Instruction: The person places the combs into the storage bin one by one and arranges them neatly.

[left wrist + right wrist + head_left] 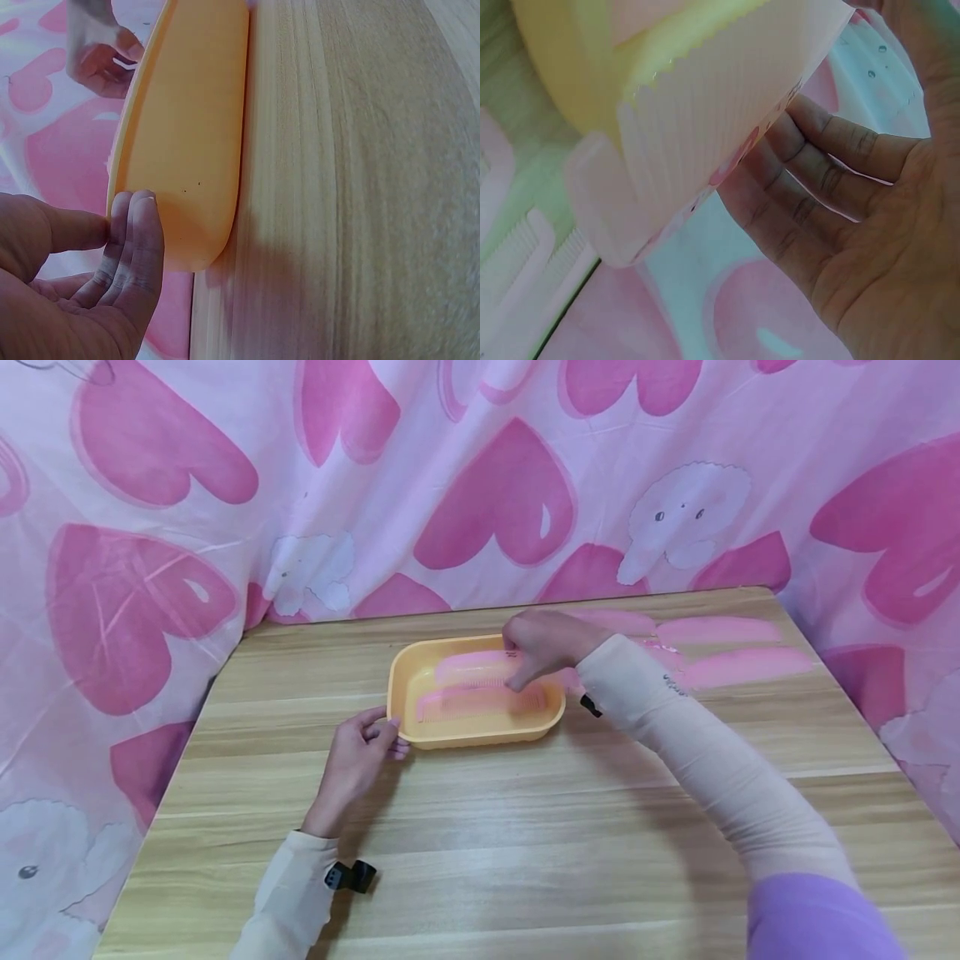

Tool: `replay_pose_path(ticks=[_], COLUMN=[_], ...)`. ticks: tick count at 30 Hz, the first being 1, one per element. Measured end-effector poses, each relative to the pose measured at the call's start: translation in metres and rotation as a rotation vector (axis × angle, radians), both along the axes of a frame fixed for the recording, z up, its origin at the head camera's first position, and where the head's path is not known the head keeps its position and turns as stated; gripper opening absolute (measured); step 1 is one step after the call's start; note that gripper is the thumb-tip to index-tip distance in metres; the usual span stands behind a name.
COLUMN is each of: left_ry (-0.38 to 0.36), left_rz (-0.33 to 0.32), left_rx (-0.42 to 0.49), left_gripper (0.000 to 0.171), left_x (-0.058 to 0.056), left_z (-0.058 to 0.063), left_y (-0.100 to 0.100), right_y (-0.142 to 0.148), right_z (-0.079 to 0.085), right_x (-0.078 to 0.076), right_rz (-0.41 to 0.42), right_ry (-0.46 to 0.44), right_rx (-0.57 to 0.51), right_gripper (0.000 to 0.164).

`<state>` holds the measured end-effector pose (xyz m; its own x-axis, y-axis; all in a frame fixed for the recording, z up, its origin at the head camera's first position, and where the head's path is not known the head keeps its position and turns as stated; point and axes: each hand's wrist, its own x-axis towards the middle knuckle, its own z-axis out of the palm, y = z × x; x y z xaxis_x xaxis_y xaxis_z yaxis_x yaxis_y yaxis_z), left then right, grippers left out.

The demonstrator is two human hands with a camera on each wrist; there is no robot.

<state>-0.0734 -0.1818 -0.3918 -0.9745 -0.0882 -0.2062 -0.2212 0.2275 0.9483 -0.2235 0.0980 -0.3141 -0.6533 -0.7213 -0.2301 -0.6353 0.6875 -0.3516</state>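
A yellow plastic tray point(480, 739) stands on the wooden table. My left hand point(354, 762) pinches its rim at the near left corner, thumb on one side and fingers against the outer wall, as the left wrist view shows. Over the tray's right part, my right hand point(551, 642) holds a pink comb point(705, 127) along its printed back, teeth turned toward the tray. Another pink comb point(480, 700) lies inside the tray, below the held one. The right thumb's contact is hidden in the right wrist view.
Several more pink combs lie on the table to the right of the tray, among them a far comb point(720, 628) and a nearer comb point(750, 667). A pink heart-patterned curtain point(495, 502) hangs behind the table's back edge and at both sides.
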Motion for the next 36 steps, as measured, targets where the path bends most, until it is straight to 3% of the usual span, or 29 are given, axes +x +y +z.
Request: replay_pose_path(ticks=[7, 22, 29, 36], left_ry=[-0.004, 0.007, 0.003, -0.002], left_rz=[0.003, -0.004, -0.006, 0.002], left_rx=[-0.002, -0.018, -0.039, -0.036], left_gripper=[0.043, 0.043, 0.043, 0.042], left_x=[-0.001, -0.001, -0.001, -0.001], left_z=[-0.001, -0.002, -0.002, -0.001], left_y=[-0.001, -0.002, -0.002, -0.001], right_y=[-0.016, -0.034, -0.037, -0.038], right_z=[-0.007, -0.03, -0.039, -0.048], right_x=[0.0, 0.004, 0.007, 0.008], right_rz=[0.022, -0.021, 0.006, 0.023], right_ry=[0.023, -0.045, 0.012, 0.069], right_rx=[0.02, 0.099, 0.133, 0.16], right_gripper=[0.032, 0.051, 0.041, 0.052])
